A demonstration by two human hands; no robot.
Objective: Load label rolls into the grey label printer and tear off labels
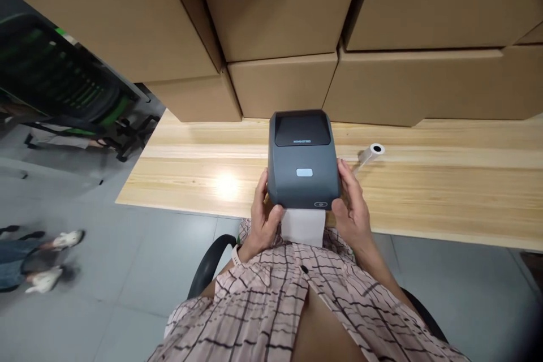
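A dark blue-grey label printer (303, 178) with a black window on its lid sits at the front edge of the wooden table. White label paper (304, 227) hangs out of its front toward my lap. My left hand (263, 215) grips the printer's left side, with the thumb at the front corner. On the opposite side my right hand (353, 209) holds it the same way, fingers along the side and thumb on the front corner. A small roll of white paper (371, 152) lies to the right of the printer, a loose strip trailing from it.
Large cardboard boxes (280, 87) are stacked along the back of the wooden table (445, 181), close behind the printer. An office chair (68, 79) stands on the floor to the left. Another person's legs and white shoes (51, 277) show at the lower left.
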